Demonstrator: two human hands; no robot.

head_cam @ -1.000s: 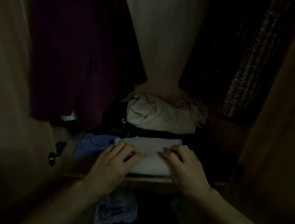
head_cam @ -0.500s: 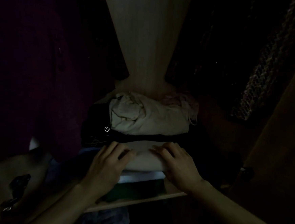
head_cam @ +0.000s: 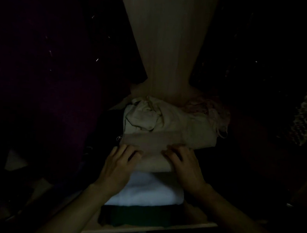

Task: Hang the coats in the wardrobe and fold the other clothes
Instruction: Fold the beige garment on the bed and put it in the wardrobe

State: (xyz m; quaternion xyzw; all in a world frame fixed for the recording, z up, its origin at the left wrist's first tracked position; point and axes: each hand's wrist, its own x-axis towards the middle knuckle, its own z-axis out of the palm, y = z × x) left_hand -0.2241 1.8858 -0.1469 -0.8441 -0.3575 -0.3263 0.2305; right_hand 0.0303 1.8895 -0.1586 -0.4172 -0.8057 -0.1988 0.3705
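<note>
Pressing down with both hands on pale folded garment (head_cam: 153,158), which lies atop stack on wardrobe shelf (head_cam: 158,229). Left hand (head_cam: 116,170) flat on its left edge, right hand (head_cam: 185,166) flat on right edge, fingers extended, gripping nothing. White folded cloth (head_cam: 146,191) below wrists, dark green layer (head_cam: 137,216) under that. Cream bundle (head_cam: 168,125) just beyond fingertips. Hanging coats either side near black, details unreadable; garment type unclear.

I see a cream bundle (head_cam: 168,125) above a white folded garment (head_cam: 148,191). Dark green fold (head_cam: 137,216) beneath; maroon coat (head_cam: 41,89) left.
</note>
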